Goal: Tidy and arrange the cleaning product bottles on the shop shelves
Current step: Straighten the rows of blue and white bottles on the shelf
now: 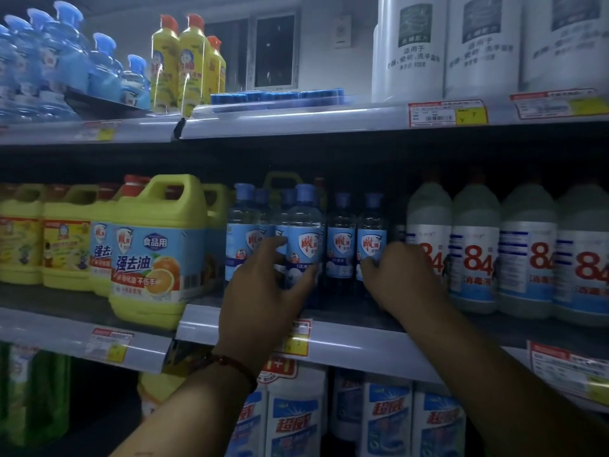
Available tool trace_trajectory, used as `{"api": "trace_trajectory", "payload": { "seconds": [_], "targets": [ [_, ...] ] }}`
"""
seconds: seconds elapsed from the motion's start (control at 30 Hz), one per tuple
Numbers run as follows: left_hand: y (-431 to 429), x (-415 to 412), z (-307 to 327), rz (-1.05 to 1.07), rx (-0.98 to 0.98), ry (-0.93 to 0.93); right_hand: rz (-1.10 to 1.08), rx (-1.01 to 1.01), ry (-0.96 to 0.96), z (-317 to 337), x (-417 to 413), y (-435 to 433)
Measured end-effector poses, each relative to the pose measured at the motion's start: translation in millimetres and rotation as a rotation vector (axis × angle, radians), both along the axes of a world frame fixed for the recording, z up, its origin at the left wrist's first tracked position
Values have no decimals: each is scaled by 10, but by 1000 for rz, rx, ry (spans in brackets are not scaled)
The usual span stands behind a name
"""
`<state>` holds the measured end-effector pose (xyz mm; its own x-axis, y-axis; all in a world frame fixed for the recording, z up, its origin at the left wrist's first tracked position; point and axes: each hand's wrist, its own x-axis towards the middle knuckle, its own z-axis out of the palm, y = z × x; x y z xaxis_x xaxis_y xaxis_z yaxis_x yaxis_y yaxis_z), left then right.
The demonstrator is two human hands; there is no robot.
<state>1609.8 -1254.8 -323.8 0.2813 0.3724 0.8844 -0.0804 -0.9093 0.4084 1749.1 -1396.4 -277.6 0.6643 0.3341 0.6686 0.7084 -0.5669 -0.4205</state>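
Left hand (263,285): raised from below, red bracelet (230,362) at the wrist, thumb and fingers curled round the front clear bottle (304,235), which is blue-capped and upright near the lip of the middle shelf (346,338). Right hand (403,278): just right of that bottle, back to the camera, fingers curled onto the lower label of the rightmost clear bottle (371,232). Clear blue-capped bottles: six, clustered beside and behind the front clear bottle. White 84 bottles (476,252): four, in a row to its right. Yellow-green jugs (158,245): at least four, to its left. Upper shelf (296,122), above it: three yellow orange-capped bottles (189,61). Shop aisle, dimly lit.
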Motion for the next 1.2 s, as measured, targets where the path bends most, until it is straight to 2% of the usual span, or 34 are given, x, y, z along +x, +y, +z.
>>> {"api": "trace_trajectory", "payload": {
  "seconds": [0.07,0.13,0.2,0.27,0.33,0.5,0.57,0.63,0.73,0.83,1.0,1.1,1.13,1.2],
  "targets": [
    [26,3,-8,0,-5,21,-64,68,-122,25,-68,-40],
    [42,0,-7,6,-19,40,11,125,-225,51,-134,-59],
    [45,-3,4,16,-36,62,295,145,-117,72,-203,-43],
    [56,-1,15,21,-49,80,540,147,127,77,-244,-17],
    [72,0,33,-12,-77,99,610,102,242,74,-248,3],
    [117,-10,33,-131,-90,140,660,81,266,46,-149,44],
    [93,-54,21,-168,-76,85,680,103,287,43,-143,44],
    [91,-142,-3,-133,-59,-89,687,115,304,51,-159,40],
    [169,-280,-24,107,37,-259,671,139,320,55,-165,30],
    [243,-342,-30,193,3,-186,608,158,295,56,-176,25],
    [361,-253,-13,169,-95,-62,467,155,208,38,-150,37],
    [376,-164,52,137,-237,-94,410,135,137,44,-172,19],
    [372,-142,58,146,-248,-112,379,157,76,65,-198,-3],
    [384,-117,38,170,-233,-143,309,219,-163,110,-272,-44]
  ]
}}
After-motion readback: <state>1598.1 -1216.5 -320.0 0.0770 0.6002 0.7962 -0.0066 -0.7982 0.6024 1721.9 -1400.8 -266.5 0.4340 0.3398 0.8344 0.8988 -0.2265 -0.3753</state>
